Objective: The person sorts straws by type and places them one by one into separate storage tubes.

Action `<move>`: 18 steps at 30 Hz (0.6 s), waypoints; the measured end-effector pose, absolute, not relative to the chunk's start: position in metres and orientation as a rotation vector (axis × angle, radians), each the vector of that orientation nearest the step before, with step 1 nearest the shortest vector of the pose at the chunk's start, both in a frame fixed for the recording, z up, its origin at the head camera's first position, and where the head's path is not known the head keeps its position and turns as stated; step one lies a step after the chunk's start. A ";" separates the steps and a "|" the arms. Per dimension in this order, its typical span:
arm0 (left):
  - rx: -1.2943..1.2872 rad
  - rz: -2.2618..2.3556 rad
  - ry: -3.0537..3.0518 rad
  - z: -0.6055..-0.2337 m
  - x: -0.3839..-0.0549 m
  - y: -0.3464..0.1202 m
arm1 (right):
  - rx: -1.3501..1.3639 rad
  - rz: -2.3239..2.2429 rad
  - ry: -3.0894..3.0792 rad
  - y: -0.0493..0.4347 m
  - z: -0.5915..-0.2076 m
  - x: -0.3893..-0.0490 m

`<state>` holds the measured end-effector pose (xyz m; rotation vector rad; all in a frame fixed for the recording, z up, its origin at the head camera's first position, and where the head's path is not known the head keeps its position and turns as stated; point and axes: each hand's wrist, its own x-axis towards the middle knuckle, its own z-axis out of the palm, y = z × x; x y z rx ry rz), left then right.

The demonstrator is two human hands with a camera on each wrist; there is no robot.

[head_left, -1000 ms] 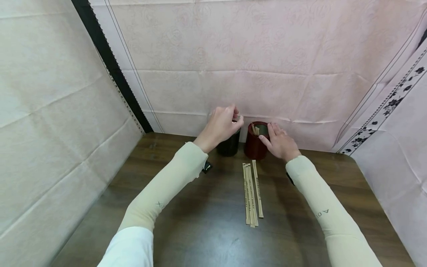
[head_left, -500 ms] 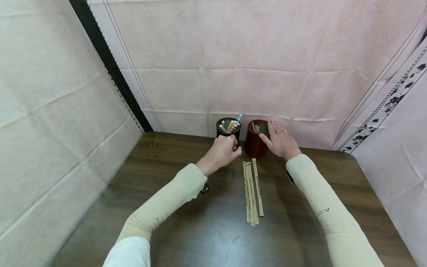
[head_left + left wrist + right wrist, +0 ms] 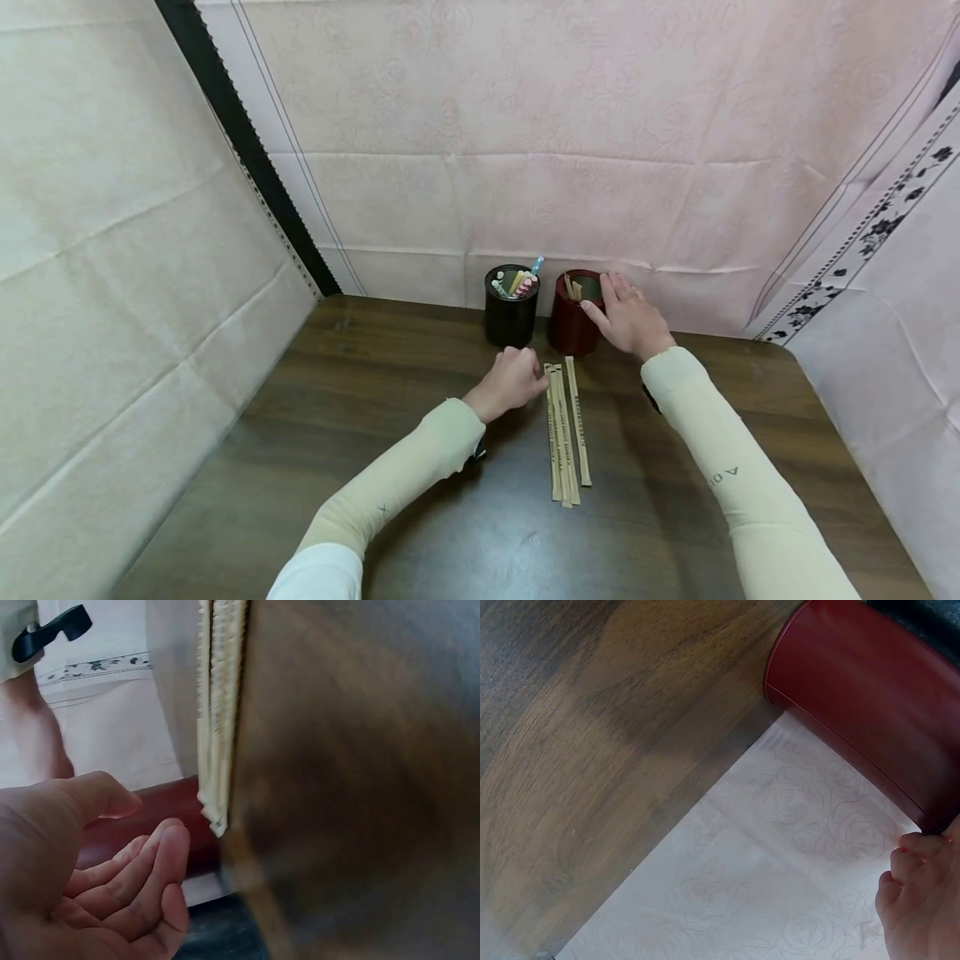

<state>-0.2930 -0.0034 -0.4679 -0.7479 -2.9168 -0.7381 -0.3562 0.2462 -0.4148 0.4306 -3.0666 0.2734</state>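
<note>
My left hand [image 3: 512, 382] hovers just left of several thin, flat tan sticks [image 3: 561, 433] with dark print, which look paper-wrapped. Its fingers are loosely bent and hold nothing; in the left wrist view the thumb stands apart from the fingers [image 3: 169, 851]. My right hand [image 3: 633, 321] rests at the right rim of a dark red cylindrical cup [image 3: 573, 329], its fingers fairly straight and its thumb toward the front. A few tan sticks [image 3: 572, 288] stand inside that cup. Left of it is a black cup [image 3: 510, 321] with several patterned straws [image 3: 525, 283], one of them blue.
The cups stand at the back of a brown wood-look table [image 3: 360, 417], close to a pale cloth wall [image 3: 480, 208]. More cloth hangs at the left side [image 3: 135, 292] and the right side [image 3: 900, 350].
My left hand has come down from over the black cup toward me and a little right, beside the tan sticks, uncovering the black cup and its straws. My right hand stays at the red cup.
</note>
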 end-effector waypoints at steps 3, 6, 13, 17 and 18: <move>-0.720 -0.757 -3.006 -0.477 -0.295 0.001 | 0.422 0.273 -3.069 0.246 -0.415 -0.356; -0.706 -0.782 -3.071 -0.483 -0.299 0.005 | 0.414 0.271 -3.070 0.246 -0.415 -0.356; -0.658 -0.747 -3.139 -0.531 -0.332 0.013 | 0.416 0.271 -3.071 0.246 -0.416 -0.357; -0.590 -0.724 -3.185 -0.546 -0.342 0.020 | 0.417 0.272 -3.068 0.246 -0.416 -0.358; -0.574 -0.718 -3.205 -0.546 -0.344 0.021 | 0.417 0.275 -3.067 0.246 -0.416 -0.358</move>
